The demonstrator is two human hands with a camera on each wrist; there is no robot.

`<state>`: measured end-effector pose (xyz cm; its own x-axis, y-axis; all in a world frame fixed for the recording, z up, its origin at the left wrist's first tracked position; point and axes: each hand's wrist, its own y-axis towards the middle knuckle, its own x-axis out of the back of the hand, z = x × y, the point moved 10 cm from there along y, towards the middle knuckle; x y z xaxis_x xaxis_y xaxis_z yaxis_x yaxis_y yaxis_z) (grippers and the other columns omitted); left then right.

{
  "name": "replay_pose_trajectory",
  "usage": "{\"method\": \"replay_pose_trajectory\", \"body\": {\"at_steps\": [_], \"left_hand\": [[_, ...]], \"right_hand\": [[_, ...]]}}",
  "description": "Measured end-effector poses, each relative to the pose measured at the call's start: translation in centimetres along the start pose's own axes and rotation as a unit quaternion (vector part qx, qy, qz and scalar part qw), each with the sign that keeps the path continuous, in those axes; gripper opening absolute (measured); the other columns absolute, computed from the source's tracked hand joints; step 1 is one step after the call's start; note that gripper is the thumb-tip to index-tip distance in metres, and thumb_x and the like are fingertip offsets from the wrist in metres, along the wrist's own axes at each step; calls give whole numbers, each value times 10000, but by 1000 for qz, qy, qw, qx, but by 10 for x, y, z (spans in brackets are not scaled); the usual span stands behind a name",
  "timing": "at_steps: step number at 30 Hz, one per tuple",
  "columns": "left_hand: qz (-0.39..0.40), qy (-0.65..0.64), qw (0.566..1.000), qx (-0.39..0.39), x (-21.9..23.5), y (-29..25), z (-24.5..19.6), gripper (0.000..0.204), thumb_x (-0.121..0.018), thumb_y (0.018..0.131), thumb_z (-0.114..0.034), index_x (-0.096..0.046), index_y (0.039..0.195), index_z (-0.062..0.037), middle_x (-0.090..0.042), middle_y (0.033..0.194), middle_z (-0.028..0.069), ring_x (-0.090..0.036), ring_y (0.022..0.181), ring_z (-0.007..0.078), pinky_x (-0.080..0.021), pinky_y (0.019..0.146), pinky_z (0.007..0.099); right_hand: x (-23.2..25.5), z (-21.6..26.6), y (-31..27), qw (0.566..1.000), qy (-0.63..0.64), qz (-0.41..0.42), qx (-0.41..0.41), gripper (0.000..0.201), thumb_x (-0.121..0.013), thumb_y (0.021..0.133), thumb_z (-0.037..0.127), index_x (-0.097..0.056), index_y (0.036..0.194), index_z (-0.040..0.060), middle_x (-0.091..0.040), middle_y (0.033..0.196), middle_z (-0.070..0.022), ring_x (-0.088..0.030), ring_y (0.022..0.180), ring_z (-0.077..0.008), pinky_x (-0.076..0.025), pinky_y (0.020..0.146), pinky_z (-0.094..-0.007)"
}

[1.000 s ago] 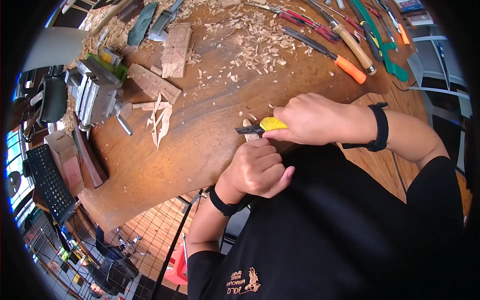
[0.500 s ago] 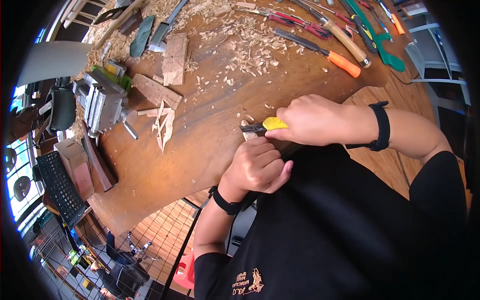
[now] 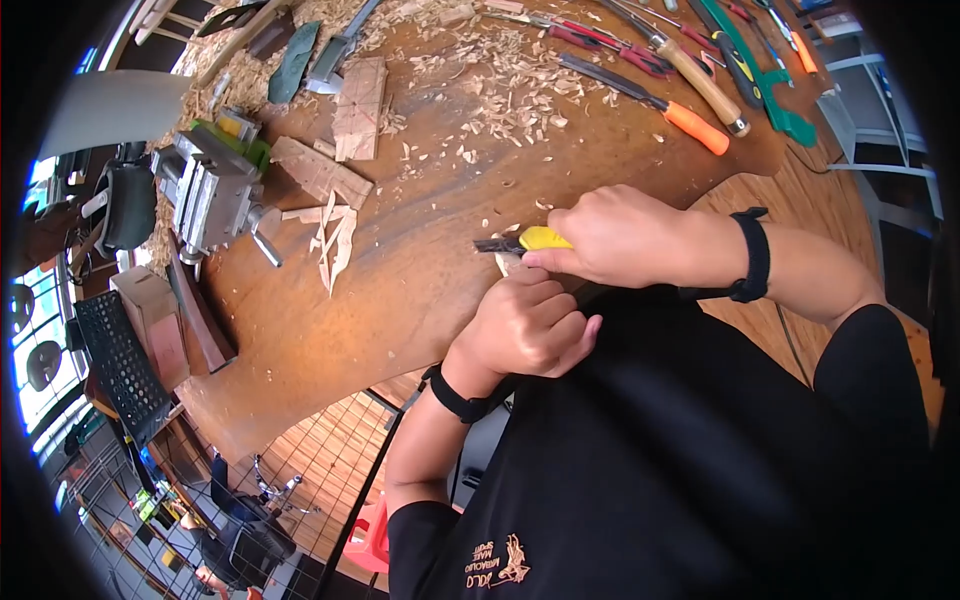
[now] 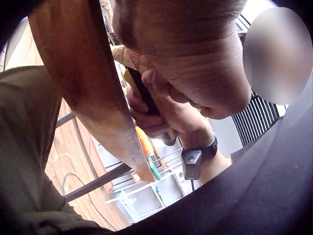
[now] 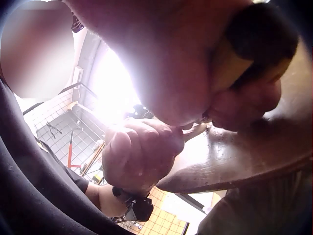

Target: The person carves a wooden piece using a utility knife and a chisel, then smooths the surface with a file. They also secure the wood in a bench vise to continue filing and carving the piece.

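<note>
My right hand (image 3: 625,238) grips a yellow and black utility knife (image 3: 545,238), its thumb along the handle. The dark blade (image 3: 495,245) points left and lies across a small pale stick of wood (image 3: 506,264). My left hand (image 3: 530,322) is curled round the lower part of that stick, close below the blade, so only its top end shows. The right wrist view shows the wood (image 5: 196,132) standing out of the left fist toward the right hand. The knife's handle (image 4: 146,93) also shows in the left wrist view.
Both hands work over the near edge of a brown wooden table (image 3: 400,290). Wood shavings (image 3: 515,100) are spread beyond them. An orange-handled chisel (image 3: 695,130) and several other tools lie at the far right. To the left are a metal vise (image 3: 215,195), thin wood offcuts (image 3: 330,240) and boards (image 3: 360,105).
The blade has tipped slightly and moved a little up and left over the wood's end. Both hands keep their holds. The head view has shifted slightly.
</note>
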<state>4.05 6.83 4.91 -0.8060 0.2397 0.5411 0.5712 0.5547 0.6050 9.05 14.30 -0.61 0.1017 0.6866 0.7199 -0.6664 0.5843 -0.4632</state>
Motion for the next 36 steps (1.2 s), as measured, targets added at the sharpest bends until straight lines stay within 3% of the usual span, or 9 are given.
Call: {"method": "replay_pose_trajectory", "body": {"at_steps": [3, 9, 16, 25, 27, 34, 36], "left_hand": [[52, 30, 998, -10, -7, 2, -2, 354, -736, 763, -105, -464, 536, -107, -480, 532, 22, -508, 468, 210, -431, 487, 353], [103, 49, 992, -45, -19, 2, -4, 349, -718, 783, -160, -517, 505, -94, -491, 499, 22, -518, 438, 214, -457, 486, 346], [113, 43, 991, -60, -26, -2, -2, 358, -719, 780, -161, -522, 490, -87, -502, 481, 32, -523, 420, 224, -458, 465, 354], [136, 55, 987, -61, -30, 2, -7, 341, -714, 779, -140, -535, 496, -79, -511, 496, 45, -548, 449, 231, -473, 474, 363], [146, 66, 985, -61, -33, 0, -5, 339, -716, 780, -143, -538, 498, -78, -510, 499, 42, -555, 462, 229, -472, 475, 362], [142, 67, 986, -58, -31, -4, -1, 336, -738, 757, -112, -497, 523, -110, -479, 522, 19, -547, 485, 213, -477, 495, 349], [127, 55, 988, -66, -31, -5, -3, 345, -714, 783, -162, -544, 493, -85, -520, 483, 49, -536, 425, 237, -469, 474, 375]], "right_hand": [[6, 0, -7, 1000, -6, 14, 26, 654, -476, 1001, 558, -695, 785, -19, -680, 748, -252, -680, 752, -445, -551, 701, -512], [6, -1, -3, 997, -42, 41, 46, 635, -488, 1004, 553, -649, 819, -33, -647, 695, -238, -661, 706, -439, -537, 689, -515], [0, -2, 2, 999, -34, 32, 21, 640, -502, 995, 557, -667, 829, -38, -669, 741, -246, -674, 747, -438, -548, 719, -511], [-5, 0, -2, 999, -7, -21, 25, 637, -510, 990, 555, -666, 832, -42, -662, 690, -241, -671, 677, -434, -552, 666, -504], [-1, 4, -6, 996, -29, -69, 44, 623, -516, 989, 548, -653, 813, -35, -659, 680, -235, -672, 675, -431, -551, 663, -507], [-2, -4, -8, 998, -27, -48, 11, 600, -532, 985, 533, -643, 804, -29, -654, 664, -222, -670, 661, -422, -548, 636, -503], [-2, 0, -5, 996, -38, -71, 26, 575, -545, 985, 515, -645, 808, -24, -655, 665, -220, -670, 651, -413, -549, 620, -487]]}}
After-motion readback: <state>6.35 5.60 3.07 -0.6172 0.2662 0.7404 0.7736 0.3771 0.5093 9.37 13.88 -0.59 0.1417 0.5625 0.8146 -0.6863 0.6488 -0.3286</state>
